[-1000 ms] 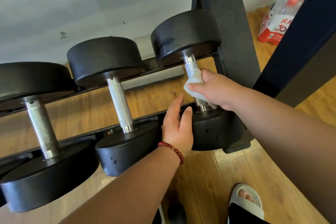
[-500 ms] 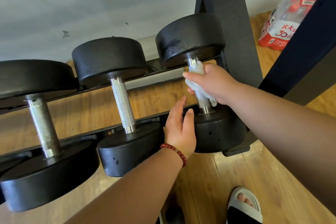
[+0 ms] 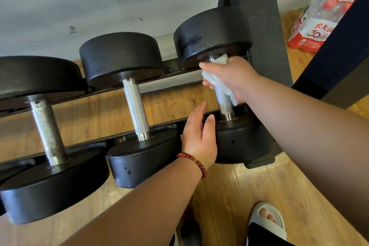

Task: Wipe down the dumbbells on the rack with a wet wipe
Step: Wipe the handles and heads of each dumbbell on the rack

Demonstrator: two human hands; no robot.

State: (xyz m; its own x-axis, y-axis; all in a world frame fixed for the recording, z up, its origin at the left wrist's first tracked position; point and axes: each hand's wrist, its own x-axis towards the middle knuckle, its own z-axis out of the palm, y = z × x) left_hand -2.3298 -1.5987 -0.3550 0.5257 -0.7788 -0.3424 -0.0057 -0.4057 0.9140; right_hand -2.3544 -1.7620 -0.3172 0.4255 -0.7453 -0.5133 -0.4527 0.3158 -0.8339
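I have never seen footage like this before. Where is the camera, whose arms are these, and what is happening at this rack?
There is no machine. A person wears the camera on the head, so you look down along their own arms. Three black dumbbells lie across a rack above a wooden floor. The right hand grips a white wet wipe wrapped round the upper handle of the rightmost dumbbell. The left hand, wearing a red bead bracelet, is open beside that dumbbell's near head.
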